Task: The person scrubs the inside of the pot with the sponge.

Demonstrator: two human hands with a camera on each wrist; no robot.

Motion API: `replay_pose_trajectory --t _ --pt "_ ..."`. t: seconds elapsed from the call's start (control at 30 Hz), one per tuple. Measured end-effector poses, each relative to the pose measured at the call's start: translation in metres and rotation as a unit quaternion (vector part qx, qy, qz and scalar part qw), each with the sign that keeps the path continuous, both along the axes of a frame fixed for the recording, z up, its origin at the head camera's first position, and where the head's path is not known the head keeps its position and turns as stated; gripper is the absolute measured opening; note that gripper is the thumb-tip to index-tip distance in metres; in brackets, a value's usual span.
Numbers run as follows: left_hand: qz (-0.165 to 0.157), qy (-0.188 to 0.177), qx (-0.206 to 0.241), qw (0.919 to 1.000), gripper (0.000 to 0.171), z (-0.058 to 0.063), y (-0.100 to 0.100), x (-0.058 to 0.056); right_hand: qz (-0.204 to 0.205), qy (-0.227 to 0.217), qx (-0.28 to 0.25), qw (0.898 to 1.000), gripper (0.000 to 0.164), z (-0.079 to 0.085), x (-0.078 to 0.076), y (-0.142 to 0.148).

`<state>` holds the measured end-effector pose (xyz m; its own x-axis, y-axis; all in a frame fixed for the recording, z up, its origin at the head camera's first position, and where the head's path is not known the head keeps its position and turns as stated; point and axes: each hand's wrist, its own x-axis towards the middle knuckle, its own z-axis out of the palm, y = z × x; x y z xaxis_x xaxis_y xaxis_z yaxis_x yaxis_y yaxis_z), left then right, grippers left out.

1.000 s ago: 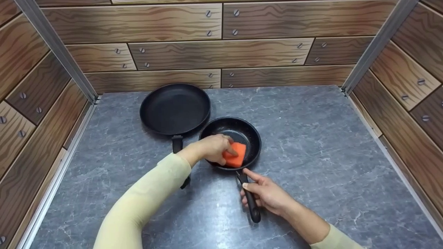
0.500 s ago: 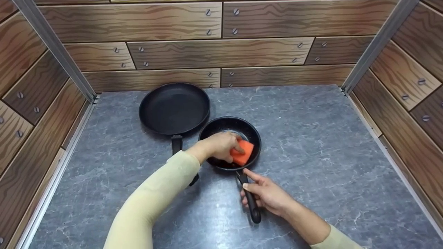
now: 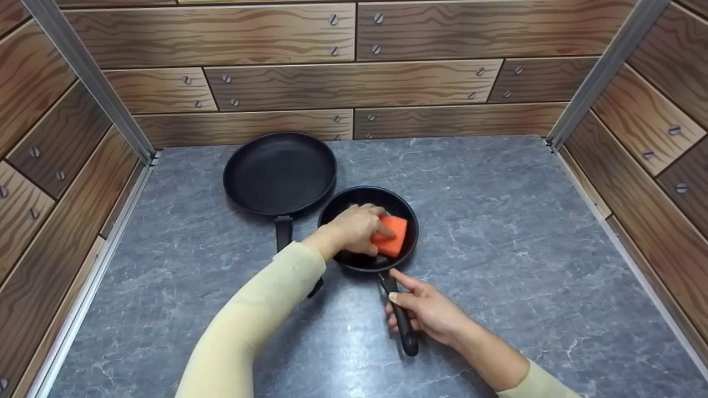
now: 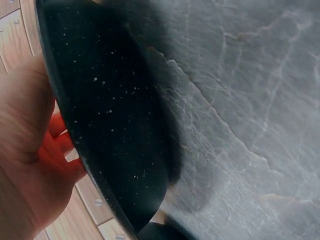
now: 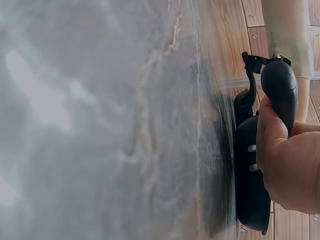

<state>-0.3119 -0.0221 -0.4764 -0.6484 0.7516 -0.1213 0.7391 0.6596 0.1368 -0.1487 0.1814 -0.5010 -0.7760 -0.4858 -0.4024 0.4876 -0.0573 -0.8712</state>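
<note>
An orange sponge [image 3: 394,237] lies against the inside of the small black frying pan [image 3: 408,210], toward its right side. My left hand [image 3: 357,228] grips the sponge from the left, fingers bent over it. In the left wrist view the speckled outer wall of the small frying pan [image 4: 107,115] hides the sponge and most of the fingertips of the left hand [image 4: 30,145]. My right hand [image 3: 428,309] holds the pan's black handle [image 3: 406,331], index finger stretched toward the rim. The right wrist view shows the right hand [image 5: 292,160] wrapped round that handle [image 5: 279,87].
A larger black frying pan [image 3: 281,174] stands behind and to the left, close to the small one. Its handle [image 3: 284,232] runs under the left forearm [image 3: 249,315]. Wood-patterned walls [image 3: 354,83] enclose the grey marbled table [image 3: 498,221] at the back and sides.
My left hand has moved the sponge right and slightly away across the inside of the small frying pan. The right hand keeps its hold on the handle, and both pans stay in place.
</note>
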Motion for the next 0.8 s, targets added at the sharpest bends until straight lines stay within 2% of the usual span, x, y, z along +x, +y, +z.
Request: replay_pose_trajectory --t 0.27,0.47,0.8 --pt "0.017 0.035 -0.021 0.999 0.058 -0.002 0.0 -0.005 -0.007 -0.003 -0.001 1.0 0.079 -0.001 0.001 0.0" --pt "0.034 0.045 -0.034 0.9978 0.058 -0.003 -0.002 -0.009 -0.008 -0.006 -0.008 1.0 0.079 -0.002 0.002 0.0" --pt "0.052 0.076 -0.036 0.9951 0.057 -0.004 -0.01 -0.015 -0.008 0.004 -0.022 1.0 0.082 -0.001 0.003 -0.001"
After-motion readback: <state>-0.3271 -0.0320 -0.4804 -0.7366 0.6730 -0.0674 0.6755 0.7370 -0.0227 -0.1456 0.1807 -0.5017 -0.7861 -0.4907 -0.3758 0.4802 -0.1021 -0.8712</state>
